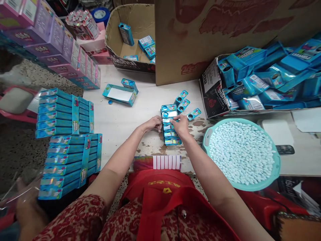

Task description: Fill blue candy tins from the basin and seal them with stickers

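A row of small blue candy boxes (169,134) stands in a blue tray on the table in front of me. My left hand (153,124) is at the row's left side, its fingers curled together; anything between them is too small to make out. From the right, my right hand (181,125) reaches over the middle of the row with thumb and fingertips pinched at a box top. What the pinch holds is hidden. Beside the row lie a loose blue box (194,114) and two more behind it. A strip sheet with white bars (167,162) lies at the table's front edge.
A teal basin (277,164) of pale candies stands at right, below a carton (212,90) heaped with blue packages. An upright cardboard panel (180,43) stands behind. Filled blue trays (67,160) are stacked at left. An opened blue tray (120,93) lies back left.
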A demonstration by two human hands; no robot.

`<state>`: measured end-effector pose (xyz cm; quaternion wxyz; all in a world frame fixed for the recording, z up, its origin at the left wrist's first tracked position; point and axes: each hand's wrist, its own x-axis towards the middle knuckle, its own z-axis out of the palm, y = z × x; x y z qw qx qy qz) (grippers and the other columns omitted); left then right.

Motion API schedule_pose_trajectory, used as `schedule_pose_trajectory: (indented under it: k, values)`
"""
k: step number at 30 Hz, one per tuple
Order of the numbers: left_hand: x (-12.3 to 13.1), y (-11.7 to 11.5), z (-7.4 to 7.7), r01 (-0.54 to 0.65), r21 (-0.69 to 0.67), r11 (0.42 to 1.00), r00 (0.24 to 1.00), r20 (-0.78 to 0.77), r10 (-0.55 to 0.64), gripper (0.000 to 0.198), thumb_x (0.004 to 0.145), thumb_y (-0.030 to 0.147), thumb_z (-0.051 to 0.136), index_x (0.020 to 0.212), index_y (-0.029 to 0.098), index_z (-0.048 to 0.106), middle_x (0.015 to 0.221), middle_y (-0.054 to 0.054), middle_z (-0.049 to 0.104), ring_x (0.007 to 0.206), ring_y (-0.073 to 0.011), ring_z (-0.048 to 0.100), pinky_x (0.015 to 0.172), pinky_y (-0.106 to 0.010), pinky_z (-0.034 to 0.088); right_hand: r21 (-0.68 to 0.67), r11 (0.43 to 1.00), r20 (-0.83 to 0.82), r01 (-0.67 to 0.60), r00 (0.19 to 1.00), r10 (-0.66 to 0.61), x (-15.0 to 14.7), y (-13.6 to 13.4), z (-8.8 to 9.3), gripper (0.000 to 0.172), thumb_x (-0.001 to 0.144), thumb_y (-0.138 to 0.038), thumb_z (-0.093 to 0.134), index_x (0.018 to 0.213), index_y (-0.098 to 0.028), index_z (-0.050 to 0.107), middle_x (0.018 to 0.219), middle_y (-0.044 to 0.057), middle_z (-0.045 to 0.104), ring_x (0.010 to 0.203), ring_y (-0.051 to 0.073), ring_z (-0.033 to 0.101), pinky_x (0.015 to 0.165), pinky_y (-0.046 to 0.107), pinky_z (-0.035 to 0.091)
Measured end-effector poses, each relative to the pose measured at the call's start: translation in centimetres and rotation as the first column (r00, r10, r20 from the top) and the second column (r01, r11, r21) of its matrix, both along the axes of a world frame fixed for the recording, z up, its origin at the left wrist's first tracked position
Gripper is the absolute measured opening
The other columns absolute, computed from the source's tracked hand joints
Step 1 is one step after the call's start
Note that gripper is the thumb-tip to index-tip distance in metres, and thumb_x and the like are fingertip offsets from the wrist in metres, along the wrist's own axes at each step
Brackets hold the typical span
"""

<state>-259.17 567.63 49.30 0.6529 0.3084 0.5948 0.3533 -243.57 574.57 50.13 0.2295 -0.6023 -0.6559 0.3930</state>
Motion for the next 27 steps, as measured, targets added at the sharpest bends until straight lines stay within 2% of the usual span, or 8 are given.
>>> schedule_pose_trajectory:
  k: [4, 7, 9, 12, 17, 19, 22, 27]
  values:
    - [0.4, -0.7, -1.2, -0.110, -0.036, 0.993, 0.973, -0.210, 0.100, 0.017, 0.078, 0.019, 0.045, 0.095, 0.015, 0.046, 0.058, 0.000, 0.060, 0.047, -0.0117, 0.056, 0.056, -0.026, 0.047, -0.018, 1.000, -0.016, -0.007, 1.000, 0.007, 0.2, 0.2, -0.1, 0.018, 0.059, -0.028, 0.069, 0.068, -0.016, 0.059, 0.083, 0.003, 0.051, 0.073, 0.017, 0.050, 0.077, 0.032, 0.042]
    - [1.9, -2.1, -1.5, -0.274, 0.120, 0.954, 0.880, -0.369, 0.299, 0.032, 0.085, 0.020, 0.034, 0.116, 0.015, 0.041, 0.095, -0.008, 0.066, 0.075, -0.0137, 0.063, 0.076, -0.031, 0.049, -0.017, 1.000, -0.021, 0.000, 1.000, 0.000, 0.2, 0.0, -0.2, 0.018, 0.059, -0.028, 0.069, 0.069, -0.016, 0.060, 0.084, 0.003, 0.051, 0.074, 0.017, 0.050, 0.078, 0.032, 0.042]
    - [3.5, -3.0, -1.2, -0.249, 0.272, 0.930, 0.819, -0.454, 0.352, 0.040, 0.086, 0.021, 0.034, 0.126, 0.016, 0.038, 0.122, -0.011, 0.057, 0.103, -0.0173, 0.058, 0.092, -0.035, 0.044, -0.007, 1.000, -0.021, 0.008, 1.000, -0.008, 0.1, -0.1, -0.3, 0.017, 0.059, -0.028, 0.068, 0.070, -0.017, 0.060, 0.085, 0.003, 0.051, 0.077, 0.017, 0.050, 0.081, 0.034, 0.042]
    - [5.7, -3.9, -0.1, 0.000, 0.319, 0.948, 0.750, -0.627, 0.211, 0.053, 0.082, 0.017, 0.039, 0.135, 0.018, 0.033, 0.141, -0.009, 0.041, 0.126, -0.0224, 0.041, 0.103, -0.037, 0.035, 0.015, 1.000, -0.020, 0.015, 1.000, -0.015, 0.0, -0.3, -0.5, 0.015, 0.061, -0.026, 0.067, 0.070, -0.017, 0.059, 0.085, 0.004, 0.050, 0.081, 0.019, 0.050, 0.084, 0.036, 0.041]
    - [4.2, -5.6, 2.7, 0.350, -0.069, 0.934, 0.479, -0.844, -0.242, 0.037, 0.081, 0.016, 0.043, 0.115, 0.022, 0.057, 0.134, -0.009, 0.050, 0.118, -0.0291, 0.046, 0.096, -0.042, 0.037, 0.055, 0.998, -0.051, 0.006, 0.999, -0.003, 0.5, -0.2, 0.1, 0.010, 0.068, -0.019, 0.057, 0.078, -0.017, 0.057, 0.086, 0.005, 0.054, 0.082, 0.020, 0.051, 0.083, 0.037, 0.041]
    - [2.4, -7.5, 3.7, 0.423, -0.158, 0.892, 0.508, -0.774, -0.378, 0.028, 0.085, 0.027, 0.043, 0.104, 0.020, 0.062, 0.119, -0.010, 0.059, 0.110, -0.0270, 0.052, 0.092, -0.038, 0.038, 0.115, 0.993, -0.070, 0.013, 0.998, -0.005, 1.1, -1.0, 0.9, 0.019, 0.074, -0.016, 0.049, 0.092, -0.016, 0.055, 0.090, 0.007, 0.056, 0.086, 0.021, 0.052, 0.083, 0.037, 0.041]
    - [0.4, -11.6, 4.3, 0.502, -0.156, 0.851, 0.689, -0.522, -0.503, 0.032, 0.080, 0.040, 0.052, 0.101, 0.017, 0.061, 0.103, -0.007, 0.065, 0.094, -0.0208, 0.057, 0.080, -0.028, 0.041, 0.382, 0.922, -0.074, -0.059, 0.993, 0.094, 2.0, -4.2, 2.3, 0.023, 0.083, -0.017, 0.044, 0.104, -0.017, 0.052, 0.104, 0.010, 0.055, 0.099, 0.023, 0.049, 0.089, 0.040, 0.038]
    - [0.6, -16.5, 3.4, 0.368, -0.167, 0.914, 0.803, -0.439, -0.404, 0.022, 0.077, 0.033, 0.047, 0.075, 0.015, 0.059, 0.066, 0.001, 0.056, 0.065, -0.0130, 0.047, 0.061, -0.023, 0.033, 0.389, 0.696, -0.026, -0.603, 0.748, 0.663, 2.2, -11.7, 1.2, 0.016, 0.090, -0.022, 0.045, 0.100, -0.018, 0.058, 0.088, 0.006, 0.056, 0.086, 0.018, 0.053, 0.076, 0.028, 0.044]
